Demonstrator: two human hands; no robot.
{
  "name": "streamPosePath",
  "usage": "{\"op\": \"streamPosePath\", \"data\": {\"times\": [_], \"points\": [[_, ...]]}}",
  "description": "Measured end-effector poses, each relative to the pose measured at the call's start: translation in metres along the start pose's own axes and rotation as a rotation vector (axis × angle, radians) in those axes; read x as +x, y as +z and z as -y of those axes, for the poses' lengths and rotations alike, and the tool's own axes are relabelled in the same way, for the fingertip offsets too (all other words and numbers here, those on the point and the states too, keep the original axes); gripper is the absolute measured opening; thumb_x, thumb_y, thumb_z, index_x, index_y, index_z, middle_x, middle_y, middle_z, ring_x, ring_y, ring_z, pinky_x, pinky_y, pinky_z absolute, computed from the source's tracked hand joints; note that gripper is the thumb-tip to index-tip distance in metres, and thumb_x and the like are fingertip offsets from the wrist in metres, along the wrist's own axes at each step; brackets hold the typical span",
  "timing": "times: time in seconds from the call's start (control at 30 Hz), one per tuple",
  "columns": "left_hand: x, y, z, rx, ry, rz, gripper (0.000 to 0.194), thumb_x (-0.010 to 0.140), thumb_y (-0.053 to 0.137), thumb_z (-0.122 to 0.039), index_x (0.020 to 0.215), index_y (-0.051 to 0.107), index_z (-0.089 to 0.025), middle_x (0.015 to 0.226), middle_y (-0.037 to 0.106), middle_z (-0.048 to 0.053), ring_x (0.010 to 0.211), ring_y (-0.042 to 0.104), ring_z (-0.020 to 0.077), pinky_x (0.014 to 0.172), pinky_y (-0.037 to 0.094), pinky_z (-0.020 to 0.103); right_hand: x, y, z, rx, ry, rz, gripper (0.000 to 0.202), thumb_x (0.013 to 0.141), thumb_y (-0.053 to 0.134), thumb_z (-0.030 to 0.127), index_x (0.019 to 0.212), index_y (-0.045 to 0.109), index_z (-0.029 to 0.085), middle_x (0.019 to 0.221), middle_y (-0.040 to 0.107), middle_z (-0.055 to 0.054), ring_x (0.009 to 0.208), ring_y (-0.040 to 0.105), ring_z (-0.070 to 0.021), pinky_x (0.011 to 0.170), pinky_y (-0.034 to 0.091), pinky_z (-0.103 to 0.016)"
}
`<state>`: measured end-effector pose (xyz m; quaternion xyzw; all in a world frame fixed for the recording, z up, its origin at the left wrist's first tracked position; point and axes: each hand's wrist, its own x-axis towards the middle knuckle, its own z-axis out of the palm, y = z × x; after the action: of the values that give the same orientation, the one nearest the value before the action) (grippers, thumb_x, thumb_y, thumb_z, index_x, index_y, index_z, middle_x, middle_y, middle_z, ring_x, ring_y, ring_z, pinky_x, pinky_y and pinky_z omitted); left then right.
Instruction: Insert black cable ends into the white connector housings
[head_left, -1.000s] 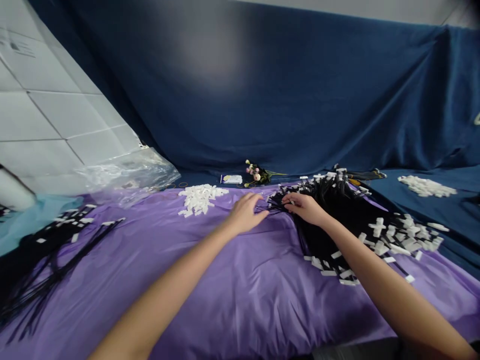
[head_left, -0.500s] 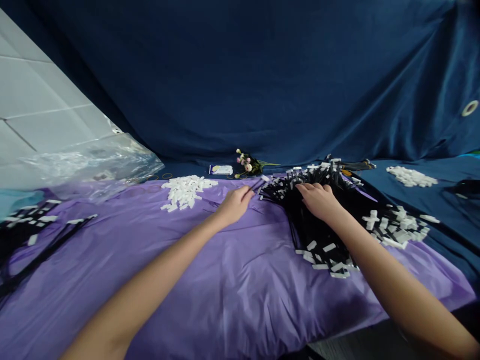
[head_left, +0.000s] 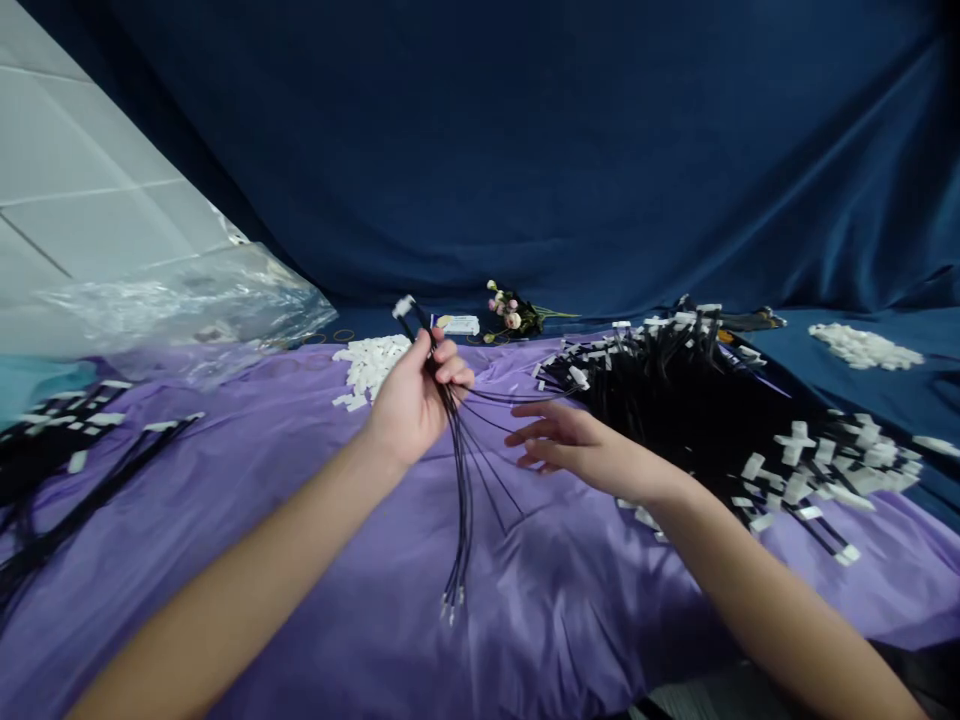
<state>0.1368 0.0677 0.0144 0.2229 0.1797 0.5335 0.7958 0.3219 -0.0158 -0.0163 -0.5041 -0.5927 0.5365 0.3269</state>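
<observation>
My left hand (head_left: 415,400) grips a small bundle of black cables (head_left: 463,480) near their white-tagged top ends, and the cables hang down over the purple cloth (head_left: 300,520). My right hand (head_left: 566,447) hovers just right of the bundle, fingers spread and empty, pointing toward the hanging cables. A large heap of black cables with white connectors (head_left: 690,400) lies on the cloth to the right of both hands.
A pile of small white connectors (head_left: 371,362) lies behind my left hand. A clear plastic bag (head_left: 187,310) sits at the back left. More black cables (head_left: 60,470) lie at the far left. Artificial flowers (head_left: 514,312) and another white pile (head_left: 862,345) rest on the blue cloth.
My left hand has lifted a bundle of cables out of the heap and raised it toward me. My right hand has left the heap and opened beside the bundle.
</observation>
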Motion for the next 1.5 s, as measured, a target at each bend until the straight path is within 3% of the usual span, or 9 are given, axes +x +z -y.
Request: {"op": "streamPosePath", "data": {"times": [0.13, 0.3, 0.4, 0.53, 0.67, 0.77, 1.03, 1.23, 1.5], "points": [[0.008, -0.052, 0.033, 0.067, -0.100, -0.203, 0.019, 0.094, 0.036, -0.017, 0.082, 0.050, -0.014, 0.059, 0.048, -0.002, 0.049, 0.050, 0.0067, 0.054, 0.049, 0.020, 0.011, 0.009, -0.003, 0.437, 0.035, -0.099, 0.053, 0.072, 0.067, 0.021, 0.121, 0.046, 0.023, 0.114, 0.063, -0.009, 0.088, 0.067, -0.0185, 0.077, 0.053, -0.033], [0.001, -0.084, 0.058, 0.239, -0.171, -0.212, 0.022, 0.088, 0.048, -0.011, 0.108, 0.047, -0.020, 0.076, 0.062, 0.000, 0.065, 0.065, 0.0126, 0.070, 0.055, 0.030, 0.013, -0.005, -0.026, 0.630, 0.089, -0.172, 0.047, 0.070, 0.074, 0.027, 0.112, 0.055, 0.021, 0.113, 0.063, -0.008, 0.089, 0.065, -0.0184, 0.076, 0.053, -0.032], [-0.003, -0.086, 0.065, 0.331, -0.249, -0.167, 0.035, 0.082, 0.054, -0.008, 0.112, 0.045, -0.024, 0.091, 0.065, 0.003, 0.079, 0.068, 0.0157, 0.078, 0.055, 0.035, 0.014, -0.009, -0.037, 0.654, 0.062, -0.346, 0.036, 0.075, 0.069, 0.040, 0.103, 0.059, 0.019, 0.075, 0.064, 0.000, 0.073, 0.065, -0.0146, 0.074, 0.052, -0.030], [-0.001, -0.088, 0.069, 0.370, -0.332, -0.084, 0.013, 0.078, 0.061, -0.012, 0.090, 0.056, -0.015, 0.095, 0.063, 0.006, 0.082, 0.066, 0.0163, 0.080, 0.055, 0.035, 0.014, -0.007, -0.039, 0.627, 0.023, -0.399, 0.033, 0.080, 0.063, 0.047, 0.096, 0.059, 0.018, 0.046, 0.033, 0.010, 0.041, 0.042, -0.0069, 0.054, 0.049, -0.025], [0.002, -0.089, 0.068, 0.359, -0.396, -0.083, 0.025, 0.088, 0.050, -0.037, 0.082, 0.057, -0.014, 0.064, 0.057, 0.002, 0.057, 0.060, 0.0137, 0.057, 0.054, 0.028, 0.011, -0.003, -0.040, 0.597, 0.103, -0.319, 0.032, 0.082, 0.059, 0.049, 0.097, 0.055, 0.021, 0.048, 0.025, 0.012, 0.038, 0.016, -0.0034, 0.035, 0.021, -0.015], [0.001, -0.087, 0.067, 0.459, -0.386, 0.002, 0.024, 0.089, 0.048, -0.036, 0.102, 0.057, -0.018, 0.048, 0.049, -0.004, 0.042, 0.053, 0.0145, 0.044, 0.050, 0.029, 0.010, -0.001, -0.043, 0.571, 0.137, -0.285, 0.031, 0.083, 0.058, 0.050, 0.096, 0.052, 0.023, 0.050, 0.024, 0.011, 0.040, 0.012, -0.0035, 0.036, 0.014, -0.015], [-0.007, -0.087, 0.069, 0.493, -0.501, 0.106, 0.011, 0.080, 0.060, -0.023, 0.079, 0.062, -0.012, 0.059, 0.053, 0.000, 0.043, 0.049, 0.0078, 0.042, 0.042, 0.021, 0.014, 0.005, -0.044, 0.455, 0.151, -0.223, 0.026, 0.084, 0.053, 0.044, 0.092, 0.055, 0.020, 0.053, 0.025, 0.010, 0.039, 0.013, -0.0043, 0.036, 0.009, -0.018], [-0.009, -0.081, 0.063, 0.438, -0.647, 0.099, 0.024, 0.077, 0.051, -0.012, 0.098, 0.062, -0.013, 0.059, 0.052, -0.001, 0.046, 0.053, 0.0096, 0.050, 0.044, 0.024, 0.018, 0.009, -0.051, 0.212, 0.043, -0.308, 0.025, 0.086, 0.050, 0.040, 0.083, 0.060, 0.017, 0.060, 0.035, 0.005, 0.044, 0.022, -0.0053, 0.040, 0.015, -0.021], [-0.008, -0.084, 0.068, 0.277, -0.621, -0.015, 0.030, 0.072, 0.045, -0.008, 0.098, 0.057, -0.018, 0.060, 0.051, 0.000, 0.054, 0.050, 0.0108, 0.064, 0.050, 0.033, 0.015, 0.009, -0.054, 0.003, -0.065, -0.391, 0.018, 0.088, 0.052, 0.038, 0.091, 0.056, 0.021, 0.059, 0.039, 0.005, 0.050, 0.031, -0.0083, 0.046, 0.022, -0.022]]}}
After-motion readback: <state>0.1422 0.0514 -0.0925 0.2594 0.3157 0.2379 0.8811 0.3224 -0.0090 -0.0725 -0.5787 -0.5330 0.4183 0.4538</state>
